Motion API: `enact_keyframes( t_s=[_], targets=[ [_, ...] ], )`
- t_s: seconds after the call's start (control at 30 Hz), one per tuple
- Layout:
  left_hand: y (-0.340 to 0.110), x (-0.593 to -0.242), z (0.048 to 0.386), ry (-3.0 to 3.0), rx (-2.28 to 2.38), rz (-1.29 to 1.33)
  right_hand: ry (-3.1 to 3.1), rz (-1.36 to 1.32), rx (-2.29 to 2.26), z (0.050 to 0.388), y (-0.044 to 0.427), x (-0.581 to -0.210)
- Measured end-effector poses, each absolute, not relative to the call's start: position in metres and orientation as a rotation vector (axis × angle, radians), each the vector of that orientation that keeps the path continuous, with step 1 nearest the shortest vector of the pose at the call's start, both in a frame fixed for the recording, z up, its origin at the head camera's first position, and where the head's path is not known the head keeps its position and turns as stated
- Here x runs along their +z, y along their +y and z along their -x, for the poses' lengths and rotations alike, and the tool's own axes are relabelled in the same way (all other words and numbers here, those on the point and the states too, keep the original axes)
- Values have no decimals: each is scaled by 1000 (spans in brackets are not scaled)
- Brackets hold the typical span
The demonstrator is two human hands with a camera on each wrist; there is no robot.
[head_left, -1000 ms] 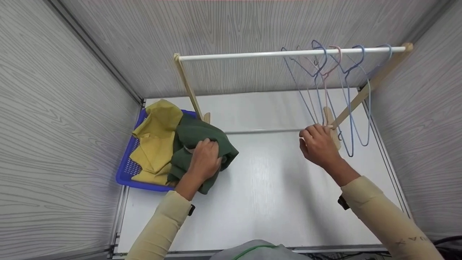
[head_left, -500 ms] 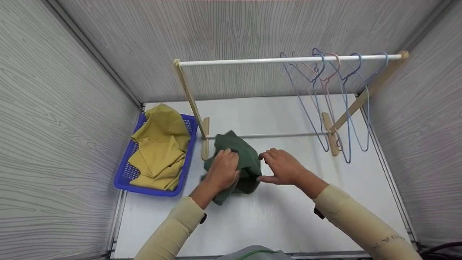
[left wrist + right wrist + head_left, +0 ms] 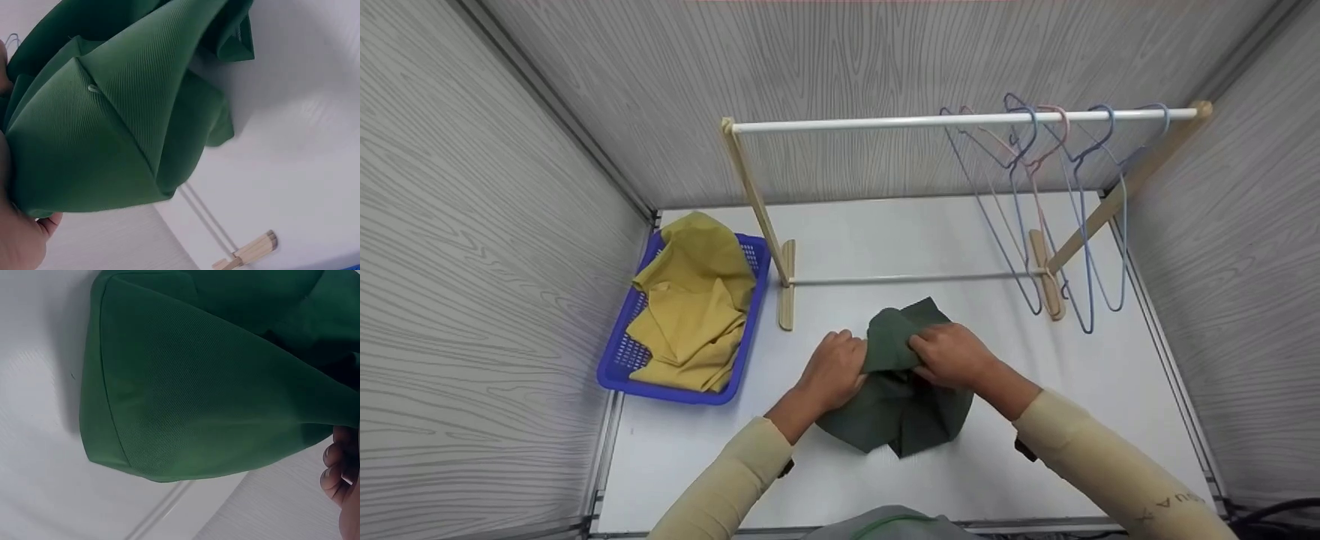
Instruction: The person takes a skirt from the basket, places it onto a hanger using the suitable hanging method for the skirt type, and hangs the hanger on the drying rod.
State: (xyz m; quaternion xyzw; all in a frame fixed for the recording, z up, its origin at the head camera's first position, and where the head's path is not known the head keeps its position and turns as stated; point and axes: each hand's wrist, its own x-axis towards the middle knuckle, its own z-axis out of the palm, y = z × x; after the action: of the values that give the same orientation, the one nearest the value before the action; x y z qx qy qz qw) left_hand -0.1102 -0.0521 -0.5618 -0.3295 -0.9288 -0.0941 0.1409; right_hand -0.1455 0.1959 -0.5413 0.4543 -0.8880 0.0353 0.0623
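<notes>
The head view places the green cloth over the middle of the tabletop, nearer the front edge than the back, with both hands on it. The left hand holds its upper left side; the right hand pinches the upper right side, the folds hanging between and below them. Both grips are narrow, closed on fabric. Whether the lower folds touch the tabletop cannot be told. The left wrist view alone discloses a small pale loop on a seam and a ribbed weave at close range, with a fingertip at the cloth's border. The right wrist view alone shows fingertips curled at the cloth's lower edge, and a long stitched seam near its far side. Only the head view gives the surroundings whole: a blue basket along the tabletop's left edge, holding yellow cloth; just beside it, a rack with a white rail toward the back edge; and blue and pink hangers grouped on that rail's right part.
</notes>
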Motion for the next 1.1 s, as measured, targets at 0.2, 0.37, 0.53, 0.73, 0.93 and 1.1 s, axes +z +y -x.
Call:
enact_keyframes(
  t_s=[0.2, 0.37, 0.53, 0.73, 0.93, 1.1],
  targets=[
    [-53, -574, 106, -2727, -221, 962, -2721, -1419, 50, 138, 200, -549],
    [-55, -586, 97, -2825, -169, 1001, -2764, -1509, 3, 128, 200, -562],
    [-57, -598, 90, -2912, -127, 1034, -2798, -1565, -28, 119, 199, -574],
    [-55, -610, 93, -2976, -48, 1050, -2855, -1573, -42, 118, 200, -590],
    [-51, -624, 96, -3036, 37, 1071, -2956, -1521, -18, 117, 202, -601],
    [-60, -640, 86, -3182, 25, 1076, -3118, -1524, 107, 106, 197, -613]
  ],
)
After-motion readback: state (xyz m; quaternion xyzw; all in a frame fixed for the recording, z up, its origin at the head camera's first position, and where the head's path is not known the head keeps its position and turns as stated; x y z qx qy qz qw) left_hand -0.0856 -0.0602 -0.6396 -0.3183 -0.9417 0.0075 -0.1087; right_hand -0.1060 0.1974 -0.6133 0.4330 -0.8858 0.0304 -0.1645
